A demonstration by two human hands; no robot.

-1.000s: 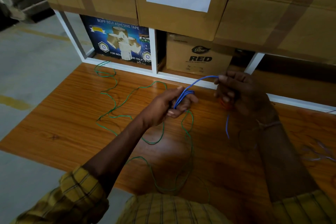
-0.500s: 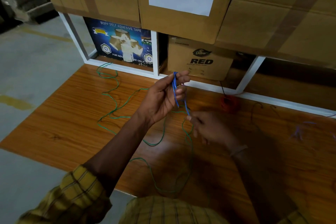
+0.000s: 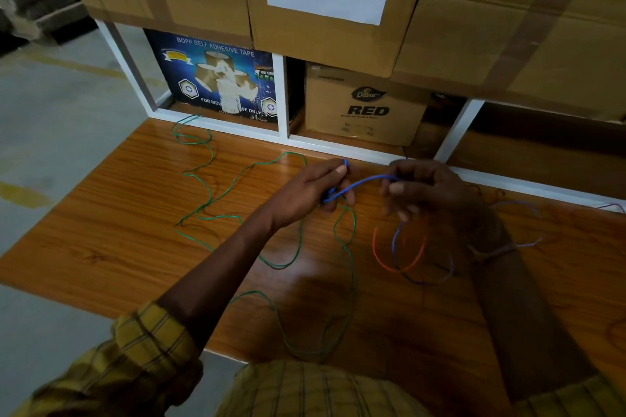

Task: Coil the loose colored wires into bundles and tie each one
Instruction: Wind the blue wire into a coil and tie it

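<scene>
1. Two hands work one blue wire (image 3: 364,182): the left hand (image 3: 311,191) grips a small bunch of its loops in curled fingers, and the right hand (image 3: 423,188) pinches the free strand just beside it.
2. Half a second ago the right hand was low, below the left; now it has come up level, drawing the strand out sideways between them.
3. That looks like another turn being wound on, so this bundle is likely not yet tied.
4. Below the right hand hang a red wire (image 3: 381,256) and more blue.
5. Left of and beneath the left hand, a green wire (image 3: 210,195) sprawls loose on the wooden table (image 3: 118,247), still to be coiled.
</scene>
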